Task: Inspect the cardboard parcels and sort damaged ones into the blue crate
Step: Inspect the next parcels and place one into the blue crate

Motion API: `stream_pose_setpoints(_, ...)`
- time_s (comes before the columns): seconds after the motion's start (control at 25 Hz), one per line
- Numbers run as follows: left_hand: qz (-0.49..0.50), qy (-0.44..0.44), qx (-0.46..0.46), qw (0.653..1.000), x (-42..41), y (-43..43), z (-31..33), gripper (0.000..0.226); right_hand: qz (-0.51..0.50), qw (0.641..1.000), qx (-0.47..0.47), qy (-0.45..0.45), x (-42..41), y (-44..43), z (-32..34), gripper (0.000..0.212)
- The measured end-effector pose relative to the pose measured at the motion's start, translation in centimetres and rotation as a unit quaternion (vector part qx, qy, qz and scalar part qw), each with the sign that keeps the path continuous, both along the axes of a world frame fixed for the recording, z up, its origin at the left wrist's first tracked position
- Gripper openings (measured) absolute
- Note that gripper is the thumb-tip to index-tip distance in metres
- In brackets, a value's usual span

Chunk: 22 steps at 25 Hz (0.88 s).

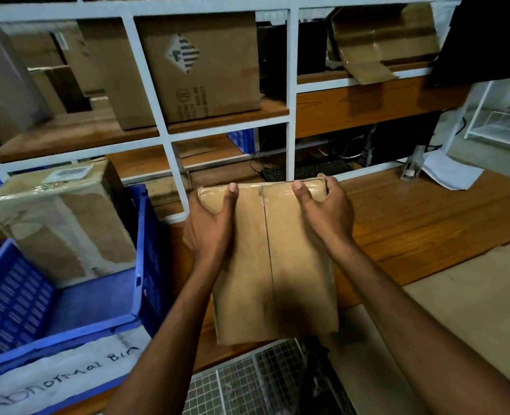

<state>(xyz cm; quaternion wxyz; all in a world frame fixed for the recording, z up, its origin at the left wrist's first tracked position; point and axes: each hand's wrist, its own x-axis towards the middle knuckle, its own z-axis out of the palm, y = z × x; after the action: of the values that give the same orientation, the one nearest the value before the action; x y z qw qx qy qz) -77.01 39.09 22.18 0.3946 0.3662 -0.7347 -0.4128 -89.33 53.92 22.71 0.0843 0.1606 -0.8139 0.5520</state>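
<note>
Cardboard parcel (274, 265) is being gripped at its far corners by left hand (210, 223) and right hand (325, 211), above the wooden desk (412, 223); blue crate (146, 265) is holding another taped parcel (65, 223).

Setting recorded as a stockroom or parcel-sorting area. White metal racking (291, 85) with wooden boards is stocked with cardboard cartons: a hazard-marked carton (200, 70) printed with a striped diamond, and a torn carton (382, 40) with a hanging flap. A blue crate (146, 235) is tagged with a hand-lettered label (68, 375), "Abnormal Bin", and a taped parcel (62, 223) is held in it. A keyboard (316, 169) and cables are noted behind the wooden bench (412, 211).
</note>
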Motion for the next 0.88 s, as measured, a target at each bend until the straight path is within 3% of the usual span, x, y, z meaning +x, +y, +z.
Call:
stream_pose_setpoints(0.12,-0.029,-0.022,-0.055,0.998,-0.8,-0.2,-1.1,0.113,0.016,0.999,0.042,0.001,0.4,-0.8,-0.9,0.104)
stream_pose_setpoints(0.32,-0.026,-0.025,-0.065,0.997,-1.6,-1.1,-2.0,0.118,-0.012,0.998,0.053,0.012,-0.2,-1.6,-1.4,0.107)
stream_pose_setpoints(0.4,-0.047,-0.018,-0.066,0.997,-1.2,-1.4,-2.5,0.105,0.024,0.999,0.031,0.000,-0.5,-0.9,-1.7,0.084)
stream_pose_setpoints(0.48,-0.053,0.013,-0.054,0.997,-0.7,-1.4,-2.7,0.074,0.015,1.000,-0.006,0.013,-0.7,-0.6,-1.9,0.053)
stream_pose_setpoints(0.56,-0.042,0.042,-0.041,0.997,-0.1,-1.5,-2.7,0.049,0.013,0.999,-0.039,0.006,-1.4,-0.4,-2.1,0.038)
stream_pose_setpoints(0.68,-0.055,0.043,-0.038,0.997,0.2,-2.0,-2.2,0.044,0.047,0.996,-0.065,-0.030,-2.0,0.1,-2.6,0.022)
stream_pose_setpoints(0.88,-0.042,0.067,-0.006,0.997,0.0,-2.4,-2.9,0.043,0.042,0.995,-0.089,-0.018,-1.2,0.3,-3.4,0.021)
